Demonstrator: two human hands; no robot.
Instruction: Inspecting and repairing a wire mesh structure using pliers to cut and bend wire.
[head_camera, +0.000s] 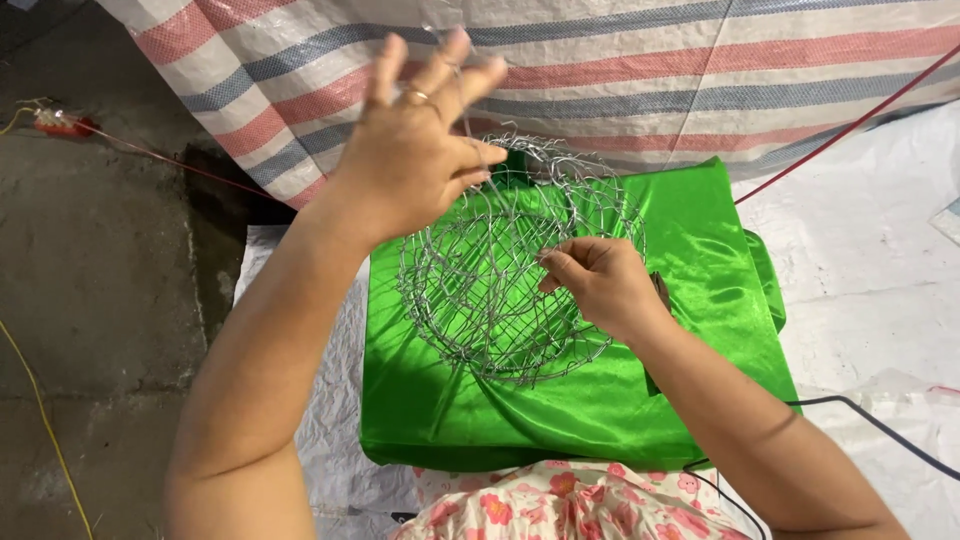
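The left hand (410, 150) is raised with its fingers spread and slightly curled, and its grip is apart at the fingertips, though a thin strand of wire (470, 120) seems to run up between the thumb and the index finger; whether it is truly pinched there cannot be told. A ring sits on one finger of this hand. Below and to the right of that grip, the right hand (600, 280) rests on the wire basket (500, 280), its thumb and forefinger closed together on a strand of the mesh near the middle of the frame. The basket is a round, open cage of thin silvery wire, lying tilted on its side so that its mouth faces the left hand, and it lies directly beneath and between the two grips. It rests on a bright green satin cloth (700, 260) that covers a low block, touching the cloth under the right hand's wrist. Beyond the left grip hangs a striped tarpaulin (700, 70) in red, grey and white bands. A red cord (850, 125) crosses well to the right of both grips, and a black cable (880, 425) runs near the right forearm. White woven sheeting (870, 280) lies under the green block, and bare concrete floor (90, 280) spreads to the left of the left arm. Floral fabric (540, 505) shows at the bottom edge.
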